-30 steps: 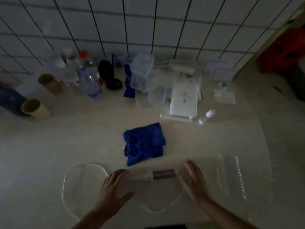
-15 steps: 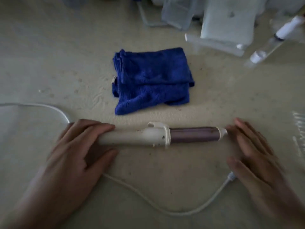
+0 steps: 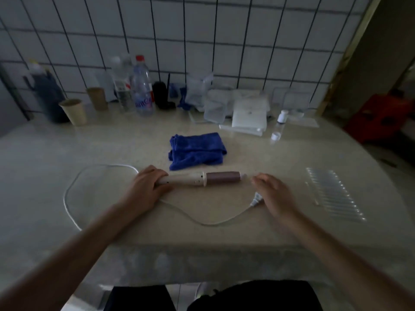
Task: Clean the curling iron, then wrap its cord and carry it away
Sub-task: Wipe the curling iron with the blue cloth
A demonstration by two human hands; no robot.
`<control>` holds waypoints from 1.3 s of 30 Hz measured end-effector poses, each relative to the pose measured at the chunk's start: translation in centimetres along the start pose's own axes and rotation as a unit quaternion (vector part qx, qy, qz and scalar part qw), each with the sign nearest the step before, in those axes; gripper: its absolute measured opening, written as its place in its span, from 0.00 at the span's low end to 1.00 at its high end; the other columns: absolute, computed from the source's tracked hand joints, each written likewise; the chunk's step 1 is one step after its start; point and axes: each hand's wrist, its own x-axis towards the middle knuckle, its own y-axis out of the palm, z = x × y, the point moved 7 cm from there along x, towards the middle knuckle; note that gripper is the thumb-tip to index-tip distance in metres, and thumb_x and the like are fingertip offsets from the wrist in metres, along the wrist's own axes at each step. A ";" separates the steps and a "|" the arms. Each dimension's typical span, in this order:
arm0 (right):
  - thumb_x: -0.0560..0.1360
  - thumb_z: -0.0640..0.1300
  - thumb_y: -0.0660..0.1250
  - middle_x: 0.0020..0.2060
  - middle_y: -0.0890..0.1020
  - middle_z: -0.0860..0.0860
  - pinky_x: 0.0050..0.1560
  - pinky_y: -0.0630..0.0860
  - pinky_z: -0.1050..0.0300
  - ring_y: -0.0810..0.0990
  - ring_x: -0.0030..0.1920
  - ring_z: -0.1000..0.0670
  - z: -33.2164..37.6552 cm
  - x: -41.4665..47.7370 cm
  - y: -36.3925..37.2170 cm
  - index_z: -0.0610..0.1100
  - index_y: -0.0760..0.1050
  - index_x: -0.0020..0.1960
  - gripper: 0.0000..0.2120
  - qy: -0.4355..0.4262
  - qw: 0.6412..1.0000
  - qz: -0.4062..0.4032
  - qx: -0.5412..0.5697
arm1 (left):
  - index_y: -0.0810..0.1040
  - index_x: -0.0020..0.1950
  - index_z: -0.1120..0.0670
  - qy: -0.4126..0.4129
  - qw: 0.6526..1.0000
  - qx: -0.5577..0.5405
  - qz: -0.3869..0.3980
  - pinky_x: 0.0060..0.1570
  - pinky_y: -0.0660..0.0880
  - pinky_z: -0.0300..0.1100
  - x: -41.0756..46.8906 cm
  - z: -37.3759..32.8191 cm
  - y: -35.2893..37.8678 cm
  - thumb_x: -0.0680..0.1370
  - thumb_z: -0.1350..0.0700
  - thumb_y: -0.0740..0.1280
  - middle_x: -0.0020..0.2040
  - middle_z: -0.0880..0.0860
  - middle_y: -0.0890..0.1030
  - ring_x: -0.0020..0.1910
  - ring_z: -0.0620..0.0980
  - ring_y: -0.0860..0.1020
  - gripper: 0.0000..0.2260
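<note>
The curling iron (image 3: 202,178) lies flat on the beige table (image 3: 67,149), white handle to the left, purple barrel to the right. My left hand (image 3: 146,187) grips the handle's left end with curled fingers. My right hand (image 3: 271,194) rests flat on the table just right of the barrel tip, fingers straight, partly covering the plug (image 3: 256,199). The white cord (image 3: 74,189) loops out to the left and runs back along the near side to the plug. A folded blue cloth (image 3: 196,150) lies just behind the iron.
Along the tiled wall stand paper cups (image 3: 74,111), water bottles (image 3: 141,86), a dark jug (image 3: 48,95), clear plastic boxes (image 3: 215,106), a white case (image 3: 249,115) and a small spray bottle (image 3: 278,126). A clear ribbed sheet (image 3: 334,194) lies at the right. The table's front edge is near my body.
The view swung from a close look at the iron back to the whole table. My left hand has closed more firmly on the handle; my right hand stays by the barrel tip.
</note>
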 end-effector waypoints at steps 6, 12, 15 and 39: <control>0.83 0.62 0.62 0.54 0.84 0.46 0.58 0.75 0.49 0.82 0.57 0.45 4.5 5.3 -1.5 0.45 0.83 0.60 0.23 0.032 0.997 0.076 0.015 | 0.83 0.51 0.53 -0.002 0.999 -0.039 -0.038 0.43 0.70 0.45 -1.1 -1.0 -1.3 0.73 0.63 0.75 0.45 0.50 0.79 0.43 0.53 0.78 0.09; 0.83 0.49 0.68 0.67 0.82 0.45 0.64 0.72 0.50 0.78 0.67 0.44 10.0 10.6 1.9 0.44 0.79 0.70 0.17 0.027 0.979 0.157 0.131 | 0.77 0.48 0.43 0.055 0.993 -0.084 -0.064 0.40 0.70 0.35 -1.8 -1.7 -2.6 0.72 0.65 0.75 0.41 0.42 0.78 0.39 0.39 0.76 0.17; 0.82 0.46 0.70 0.66 0.81 0.46 0.64 0.71 0.54 0.78 0.67 0.47 10.9 12.2 4.2 0.44 0.79 0.70 0.17 0.013 0.974 0.187 0.124 | 0.80 0.48 0.49 0.026 0.984 -0.142 -0.102 0.38 0.69 0.30 -1.8 -0.7 -2.8 0.72 0.67 0.76 0.39 0.42 0.80 0.39 0.40 0.77 0.14; 0.75 0.41 0.69 0.26 0.80 0.46 0.27 0.73 0.60 0.81 0.27 0.48 10.1 16.1 9.8 0.29 0.78 0.41 0.13 0.053 0.945 0.076 0.314 | 0.76 0.46 0.60 -0.205 0.779 -0.581 -0.114 0.18 0.56 0.35 12.4 -0.5 1.5 0.85 0.50 0.60 0.25 0.47 0.65 0.21 0.43 0.60 0.16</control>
